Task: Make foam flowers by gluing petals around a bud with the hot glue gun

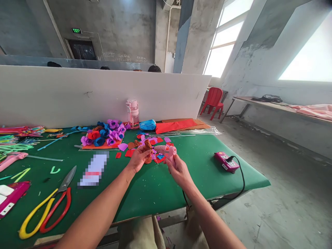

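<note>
Between the fingers of my left hand (140,159) is a brown paper flower (148,145), partly covered by those fingers. My right hand (180,171) is wrapped round the handle of a pink glue gun (167,150). The gun's nozzle points left, close to the flower; whether they touch I cannot tell. Beneath and behind both hands lie loose cut petals in red, purple, brown and blue, among them a purple petal (122,147). A heap of finished-looking purple, blue and red paper flowers (114,132) sits to the left of my hands.
Red-and-yellow scissors (55,204) lie at the left front on the green table (145,197). A second pink glue gun (12,159) rests at the left edge. A power strip (226,162) with a black cord sits right. A pink bottle (132,112) stands before a white partition (103,95).
</note>
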`<action>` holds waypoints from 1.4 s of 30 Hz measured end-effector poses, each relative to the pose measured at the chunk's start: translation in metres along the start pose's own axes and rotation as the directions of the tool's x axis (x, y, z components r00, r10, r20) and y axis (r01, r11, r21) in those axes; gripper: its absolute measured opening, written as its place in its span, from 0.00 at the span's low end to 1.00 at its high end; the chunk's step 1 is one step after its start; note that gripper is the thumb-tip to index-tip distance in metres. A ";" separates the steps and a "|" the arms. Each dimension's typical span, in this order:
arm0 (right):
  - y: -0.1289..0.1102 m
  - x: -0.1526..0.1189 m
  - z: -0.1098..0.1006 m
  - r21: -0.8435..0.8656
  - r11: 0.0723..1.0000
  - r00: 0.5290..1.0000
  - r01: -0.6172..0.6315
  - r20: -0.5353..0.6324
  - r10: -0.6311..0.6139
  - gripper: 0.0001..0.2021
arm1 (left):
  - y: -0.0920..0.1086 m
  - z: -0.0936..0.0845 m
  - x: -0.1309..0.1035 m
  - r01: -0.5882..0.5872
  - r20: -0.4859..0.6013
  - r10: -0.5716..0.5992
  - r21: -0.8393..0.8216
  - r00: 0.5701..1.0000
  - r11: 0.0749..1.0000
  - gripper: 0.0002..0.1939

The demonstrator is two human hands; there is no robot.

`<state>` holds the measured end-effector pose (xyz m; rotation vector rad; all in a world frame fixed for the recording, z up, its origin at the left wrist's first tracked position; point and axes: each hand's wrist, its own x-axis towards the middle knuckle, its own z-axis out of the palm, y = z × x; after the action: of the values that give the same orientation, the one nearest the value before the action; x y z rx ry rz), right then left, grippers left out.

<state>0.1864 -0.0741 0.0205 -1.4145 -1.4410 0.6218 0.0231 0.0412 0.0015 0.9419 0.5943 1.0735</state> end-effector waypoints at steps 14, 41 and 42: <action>-0.001 -0.001 -0.006 -0.006 1.000 1.000 -0.019 -0.021 0.019 0.17 | 0.001 0.001 0.001 -0.008 0.018 0.008 0.001 1.000 1.000 0.15; -0.004 -0.002 0.000 0.032 0.999 0.999 -0.024 -0.041 0.025 0.14 | -0.002 -0.002 0.002 -0.012 0.022 0.011 0.037 1.000 0.999 0.15; -0.003 -0.002 0.001 0.031 0.999 0.999 -0.025 -0.040 0.027 0.14 | -0.002 -0.002 0.002 -0.011 0.022 0.010 0.037 1.000 0.999 0.15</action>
<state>0.1843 -0.0764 0.0224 -1.4164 -1.3777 0.6252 0.0230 0.0440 -0.0015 0.9889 0.5933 1.0635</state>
